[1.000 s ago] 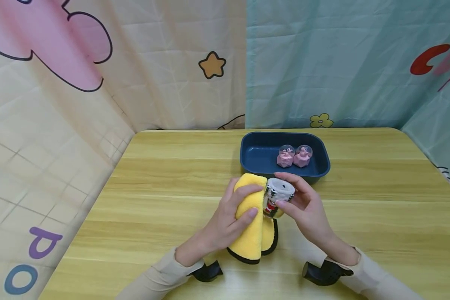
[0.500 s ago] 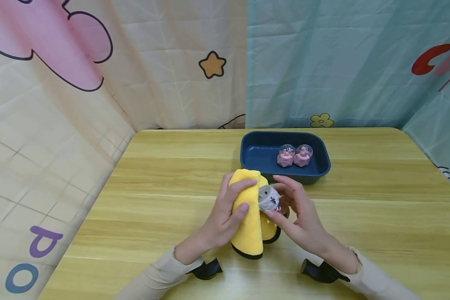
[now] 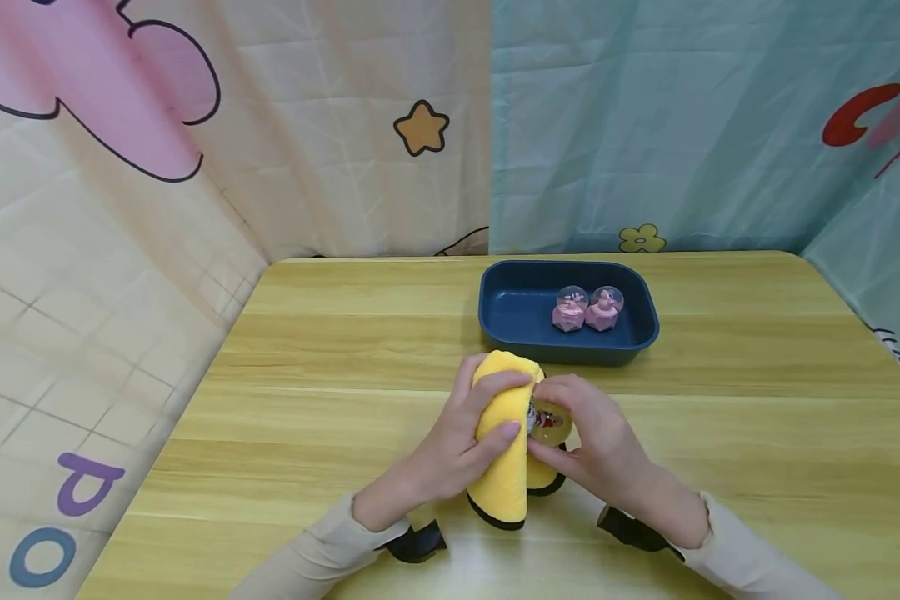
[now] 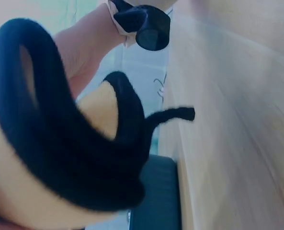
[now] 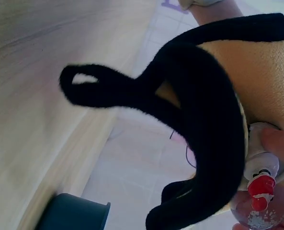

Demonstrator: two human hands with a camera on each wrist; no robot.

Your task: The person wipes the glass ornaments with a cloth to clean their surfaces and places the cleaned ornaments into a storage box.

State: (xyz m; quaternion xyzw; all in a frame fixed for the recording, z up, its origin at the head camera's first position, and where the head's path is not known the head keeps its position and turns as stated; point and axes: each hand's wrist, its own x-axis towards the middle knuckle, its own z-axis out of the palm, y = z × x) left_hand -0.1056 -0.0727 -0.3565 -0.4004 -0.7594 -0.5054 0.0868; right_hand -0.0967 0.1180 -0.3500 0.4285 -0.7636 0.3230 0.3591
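My left hand [image 3: 461, 437] grips a folded yellow towel [image 3: 498, 492] with black edging, above the table in front of the box. With its thumb and fingers my right hand [image 3: 603, 437] holds a small snow globe [image 3: 550, 422] against the towel's right side. The globe has a clear dome and a white base, with a red and white figure inside [image 5: 262, 189]. Its base points left, partly hidden by the towel fold. In the left wrist view the towel's black edging [image 4: 60, 139] fills much of the picture, and a loop [image 5: 86, 86] hangs off it in the right wrist view.
A dark blue box [image 3: 521, 340] stands just beyond the hands. Inside it, on the right, two pink-based snow globes [image 3: 568, 315] sit side by side. The wooden table [image 3: 330, 350] reaches back to printed curtains [image 3: 330, 125].
The snow globe has turned from base-up to lying sideways, its dome now toward the right. My right hand has shifted its fingers around it, while my left hand keeps hold of the towel.
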